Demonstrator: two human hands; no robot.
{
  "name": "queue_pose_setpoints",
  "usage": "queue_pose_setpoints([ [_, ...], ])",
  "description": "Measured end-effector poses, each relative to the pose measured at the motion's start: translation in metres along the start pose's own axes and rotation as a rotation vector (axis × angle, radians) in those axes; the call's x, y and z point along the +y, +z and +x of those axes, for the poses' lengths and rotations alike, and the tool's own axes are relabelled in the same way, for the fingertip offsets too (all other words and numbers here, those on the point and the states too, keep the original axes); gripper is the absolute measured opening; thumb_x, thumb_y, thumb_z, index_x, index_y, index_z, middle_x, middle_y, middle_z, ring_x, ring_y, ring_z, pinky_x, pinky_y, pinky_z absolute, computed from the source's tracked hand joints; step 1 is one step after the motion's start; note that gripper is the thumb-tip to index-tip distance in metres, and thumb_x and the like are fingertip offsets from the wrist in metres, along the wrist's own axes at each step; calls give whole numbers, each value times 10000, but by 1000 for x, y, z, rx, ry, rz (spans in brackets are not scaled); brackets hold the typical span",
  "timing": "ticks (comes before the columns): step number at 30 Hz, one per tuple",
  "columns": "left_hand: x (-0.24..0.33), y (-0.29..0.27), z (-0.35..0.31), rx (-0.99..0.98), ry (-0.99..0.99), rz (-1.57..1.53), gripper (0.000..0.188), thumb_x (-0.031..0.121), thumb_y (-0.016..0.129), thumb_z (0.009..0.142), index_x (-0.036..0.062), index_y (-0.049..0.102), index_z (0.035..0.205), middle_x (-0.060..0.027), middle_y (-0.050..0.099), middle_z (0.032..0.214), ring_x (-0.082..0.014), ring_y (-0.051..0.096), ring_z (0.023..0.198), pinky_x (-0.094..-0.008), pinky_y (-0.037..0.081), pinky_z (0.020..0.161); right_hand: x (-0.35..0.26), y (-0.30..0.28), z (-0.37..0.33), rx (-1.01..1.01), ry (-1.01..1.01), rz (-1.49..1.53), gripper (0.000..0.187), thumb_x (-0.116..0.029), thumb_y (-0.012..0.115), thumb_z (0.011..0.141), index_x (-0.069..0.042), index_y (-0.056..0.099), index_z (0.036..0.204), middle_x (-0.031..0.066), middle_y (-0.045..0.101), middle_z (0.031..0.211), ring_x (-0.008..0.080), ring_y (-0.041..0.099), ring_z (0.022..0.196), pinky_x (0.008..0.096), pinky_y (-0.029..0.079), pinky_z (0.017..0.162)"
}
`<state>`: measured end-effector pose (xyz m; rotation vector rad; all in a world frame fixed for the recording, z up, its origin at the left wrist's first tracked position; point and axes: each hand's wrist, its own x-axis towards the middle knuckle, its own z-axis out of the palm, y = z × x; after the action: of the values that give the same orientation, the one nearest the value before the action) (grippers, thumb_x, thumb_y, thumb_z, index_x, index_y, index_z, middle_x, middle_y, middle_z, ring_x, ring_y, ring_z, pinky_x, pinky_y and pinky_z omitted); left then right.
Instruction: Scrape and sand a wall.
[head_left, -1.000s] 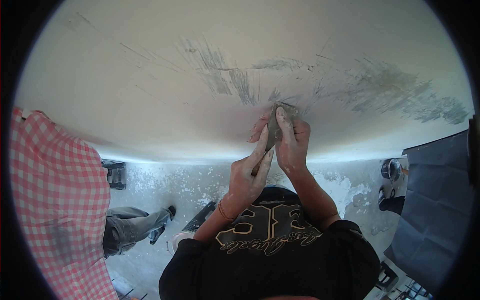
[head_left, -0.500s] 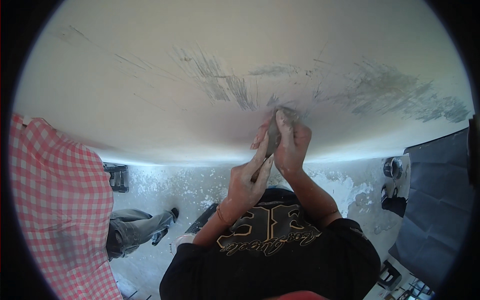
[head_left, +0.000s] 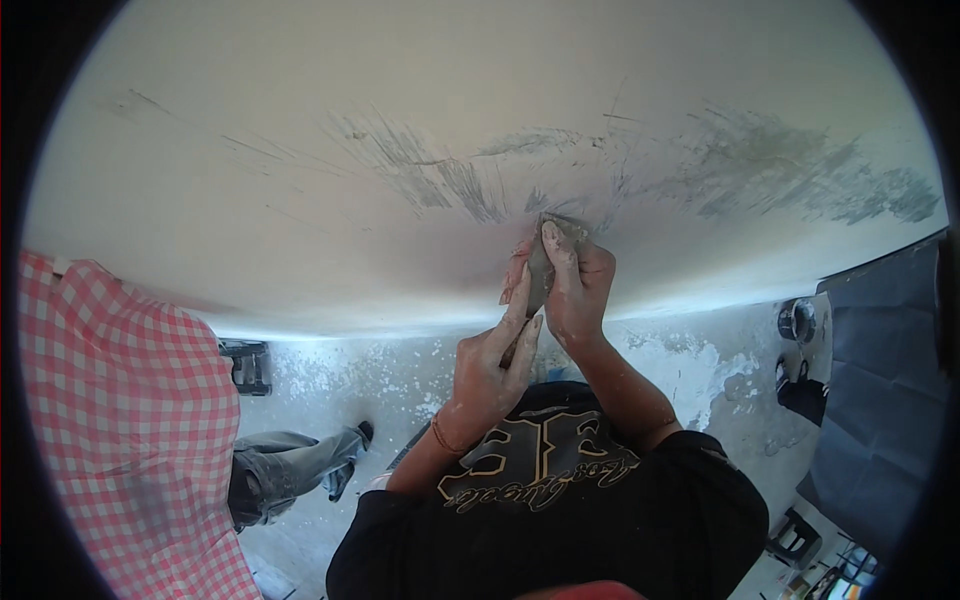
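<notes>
My left hand (head_left: 493, 368) and my right hand (head_left: 580, 285) meet in front of a large, pale curved surface (head_left: 300, 240). Between them is a thin grey flat piece (head_left: 540, 275), its upper end against the surface. My right thumb presses along this piece while the other right fingers curl behind it. The left fingers close on its lower part, some of them tucked behind. Grey streaks (head_left: 440, 180) mark the surface just above my hands, and a wider smudged patch (head_left: 770, 160) spreads to the right. Whether the piece is a scraper or an abrasive sheet cannot be made out.
A red-and-white checked cloth (head_left: 120, 400) hangs at the left, with another person's jeans-clad legs (head_left: 300, 465) beside it. Dark grey sheeting (head_left: 880, 380) hangs at the right, near a bucket (head_left: 797, 320) and a person's shoes (head_left: 800, 385). White splatter marks the floor (head_left: 400, 375).
The view has tilted slightly, so the cloth, legs and bucket sit a little lower and farther right. Both hands keep their grip on the grey piece, with little movement against the surface.
</notes>
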<state>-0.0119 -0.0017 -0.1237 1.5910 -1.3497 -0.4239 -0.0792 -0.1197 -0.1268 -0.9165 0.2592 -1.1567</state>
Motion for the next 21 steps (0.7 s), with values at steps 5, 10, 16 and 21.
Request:
queue_pose_setpoints([
  [5,-1,0,-2,-16,-82,21,549,51,609,985,45,460,1513,-139,557,611,-129,526,513,-286,483,558,4,-6,2,-35,-8,-45,314,-135,505,1069,79,649,889,140,670,704,205,661,580,327,557,539],
  [10,-3,3,-1,-22,-101,37,549,58,613,983,46,464,1510,-147,582,625,-156,551,509,-292,491,574,6,-12,3,-57,-19,-75,307,-138,512,1067,76,649,895,138,671,707,205,665,588,329,564,549],
  [16,1,0,15,10,74,87,537,63,621,978,42,481,1496,-188,638,695,-200,632,560,-314,534,635,-6,-13,10,-49,-120,-110,309,-163,518,1069,52,640,884,123,664,706,195,665,602,327,559,547],
  [21,-6,16,4,6,17,44,533,55,631,971,35,493,1486,-197,659,732,-170,655,599,-307,535,638,-3,-20,1,-25,-36,-100,324,-184,508,1074,31,642,873,104,662,694,172,658,598,306,543,541],
])
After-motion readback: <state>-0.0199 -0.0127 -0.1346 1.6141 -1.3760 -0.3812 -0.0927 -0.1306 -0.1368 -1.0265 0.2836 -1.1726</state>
